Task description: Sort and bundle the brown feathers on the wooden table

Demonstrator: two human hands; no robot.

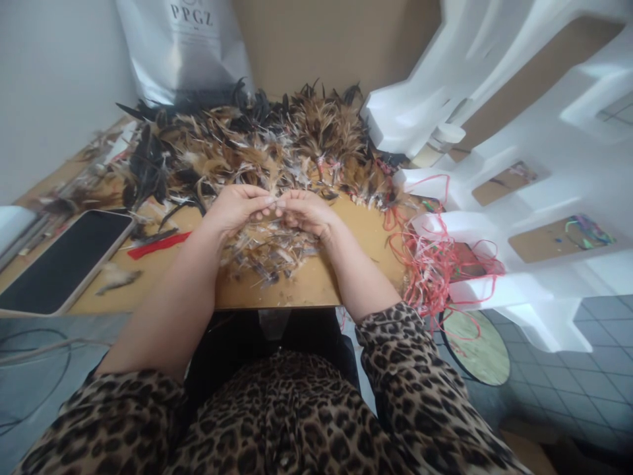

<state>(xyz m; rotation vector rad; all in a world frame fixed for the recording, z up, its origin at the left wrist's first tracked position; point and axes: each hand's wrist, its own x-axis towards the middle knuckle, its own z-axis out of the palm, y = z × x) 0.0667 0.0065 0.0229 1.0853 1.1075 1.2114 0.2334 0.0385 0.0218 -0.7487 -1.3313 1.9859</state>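
Note:
My left hand point(242, 206) and my right hand point(306, 210) meet fingertip to fingertip over the middle of the table. Both are closed in a pinch. Whatever lies between the fingertips is too small to make out; brown feather tips show right behind them and I cannot tell whether these are held. Just beyond my hands spreads a large heap of brown and black feathers point(247, 142). Below them, near the table's front edge, lies a smaller pile of short feather scraps point(271, 254).
A phone point(64, 264), a red strip point(158, 245) and a pale feather tuft point(117, 277) lie left on the table point(316, 284). Tangled red string point(430, 264) hangs by a white plastic frame point(494, 231) at right. A silver bag point(182, 59) stands behind.

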